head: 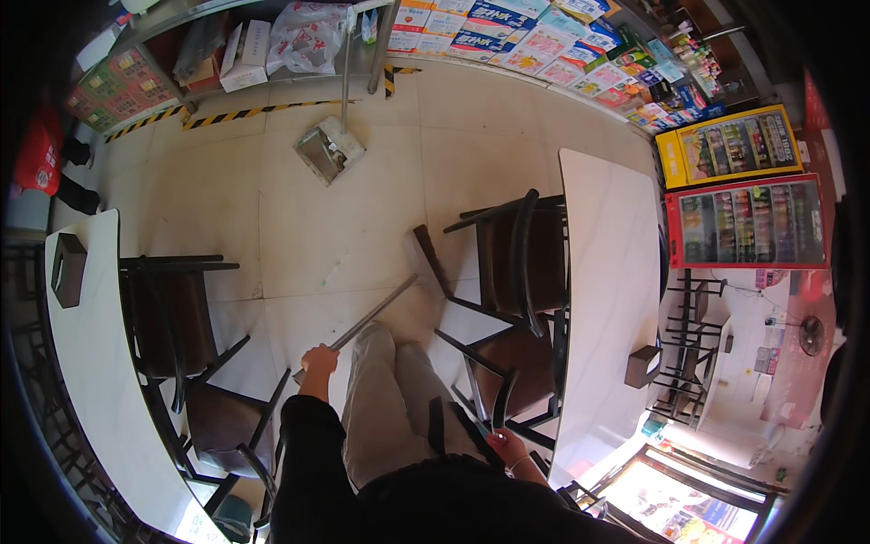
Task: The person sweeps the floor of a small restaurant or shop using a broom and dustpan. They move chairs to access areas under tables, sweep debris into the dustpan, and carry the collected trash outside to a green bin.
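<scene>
My left hand (319,359) is closed around the metal handle of a broom (374,314), which slants up and right across the floor. The broom's head with dark bristles (431,260) lies by the chair legs and looks blurred. My right hand (507,447) is low at my right side, beside a chair; its fingers are curled around something small and light that I cannot make out. A long-handled dustpan (330,151) stands on the tiles farther ahead, with some debris inside and its handle (345,75) upright.
Dark chairs (520,262) line the white table (598,285) on the right; other chairs (170,319) line the left table (95,272). Stacked cartons (489,34) and a metal shelf (377,61) stand ahead. Drink fridges (747,221) are at right. A person in red (44,153) is at far left.
</scene>
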A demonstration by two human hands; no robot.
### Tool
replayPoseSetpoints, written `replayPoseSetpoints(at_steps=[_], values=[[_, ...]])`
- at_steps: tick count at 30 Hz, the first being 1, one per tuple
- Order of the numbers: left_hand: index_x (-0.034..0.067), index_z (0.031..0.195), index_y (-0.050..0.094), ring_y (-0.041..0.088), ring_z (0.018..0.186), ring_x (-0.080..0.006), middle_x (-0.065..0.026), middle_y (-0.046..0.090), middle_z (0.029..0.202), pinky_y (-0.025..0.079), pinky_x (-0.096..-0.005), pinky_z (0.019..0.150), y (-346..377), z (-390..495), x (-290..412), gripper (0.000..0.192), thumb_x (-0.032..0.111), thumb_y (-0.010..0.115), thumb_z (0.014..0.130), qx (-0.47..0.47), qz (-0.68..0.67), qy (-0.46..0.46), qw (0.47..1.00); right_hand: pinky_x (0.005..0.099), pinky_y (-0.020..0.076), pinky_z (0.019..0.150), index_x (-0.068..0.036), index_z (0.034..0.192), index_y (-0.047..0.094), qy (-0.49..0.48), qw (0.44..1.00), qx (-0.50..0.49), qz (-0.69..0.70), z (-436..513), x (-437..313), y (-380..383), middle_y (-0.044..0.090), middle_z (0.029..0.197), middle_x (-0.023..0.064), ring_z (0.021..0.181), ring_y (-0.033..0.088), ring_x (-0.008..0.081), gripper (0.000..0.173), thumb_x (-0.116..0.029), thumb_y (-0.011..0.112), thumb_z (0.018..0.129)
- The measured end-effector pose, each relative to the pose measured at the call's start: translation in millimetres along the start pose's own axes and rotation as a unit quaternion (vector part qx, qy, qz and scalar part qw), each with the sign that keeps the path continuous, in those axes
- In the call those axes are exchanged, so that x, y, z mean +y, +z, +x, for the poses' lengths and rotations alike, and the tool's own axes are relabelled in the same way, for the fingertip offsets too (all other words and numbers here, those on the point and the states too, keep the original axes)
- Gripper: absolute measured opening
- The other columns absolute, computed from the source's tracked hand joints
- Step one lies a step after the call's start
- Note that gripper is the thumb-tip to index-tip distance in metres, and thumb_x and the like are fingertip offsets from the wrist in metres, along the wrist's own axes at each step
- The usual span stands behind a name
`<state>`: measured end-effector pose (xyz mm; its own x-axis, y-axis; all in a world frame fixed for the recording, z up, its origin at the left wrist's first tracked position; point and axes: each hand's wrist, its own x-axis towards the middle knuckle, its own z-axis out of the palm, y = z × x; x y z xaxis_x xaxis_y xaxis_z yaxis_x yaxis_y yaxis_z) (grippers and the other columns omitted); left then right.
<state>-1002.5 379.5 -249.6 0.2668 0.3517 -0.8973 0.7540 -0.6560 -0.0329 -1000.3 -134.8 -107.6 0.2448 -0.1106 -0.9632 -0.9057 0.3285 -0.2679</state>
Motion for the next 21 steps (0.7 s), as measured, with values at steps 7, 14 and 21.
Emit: replayPoseSetpoints(at_steps=[7, 14, 21], values=[[0.008, 0.098, 0.053, 0.058, 0.090, -0.0279, -0.0110, 0.059, 0.095, 0.046, -0.0418, 0.072, -78, -65, -96, 0.038, 0.042, 0.048, 0.081, 0.138, 0.085, 0.004, 0.987, 0.0338, 0.0463, 0.070, -0.001, 0.094, 0.050, -0.050, 0.994, 0.014, -0.097, -20, 11, 25, 0.059, 0.089, 0.0186, 0.073, 0.057, 0.0261, 0.026, -0.021, 0.056, 0.079], [0.011, 0.089, 0.049, 0.058, 0.078, -0.0285, -0.0110, 0.059, 0.080, 0.046, -0.0390, 0.065, -78, -177, -108, 0.017, 0.016, 0.055, 0.074, 0.337, 0.115, 0.032, 0.934, 0.0267, 0.0392, 0.049, -0.003, 0.090, 0.054, -0.033, 0.982, 0.002, -0.184, 28, 13, 22, 0.057, 0.074, 0.0090, 0.057, 0.053, 0.0178, 0.022, -0.021, 0.057, 0.077], [0.006, 0.092, 0.057, 0.062, 0.069, -0.0225, -0.0139, 0.063, 0.075, 0.049, -0.0345, 0.060, 3, -220, -117, 0.040, 0.019, 0.066, 0.055, -0.034, -0.018, -0.002, 0.999, 0.0247, 0.0397, 0.040, -0.001, 0.093, 0.053, -0.025, 0.985, -0.087, -0.145, 76, -34, 78, 0.059, 0.075, 0.0117, 0.055, 0.055, 0.0188, 0.023, -0.018, 0.055, 0.077]])
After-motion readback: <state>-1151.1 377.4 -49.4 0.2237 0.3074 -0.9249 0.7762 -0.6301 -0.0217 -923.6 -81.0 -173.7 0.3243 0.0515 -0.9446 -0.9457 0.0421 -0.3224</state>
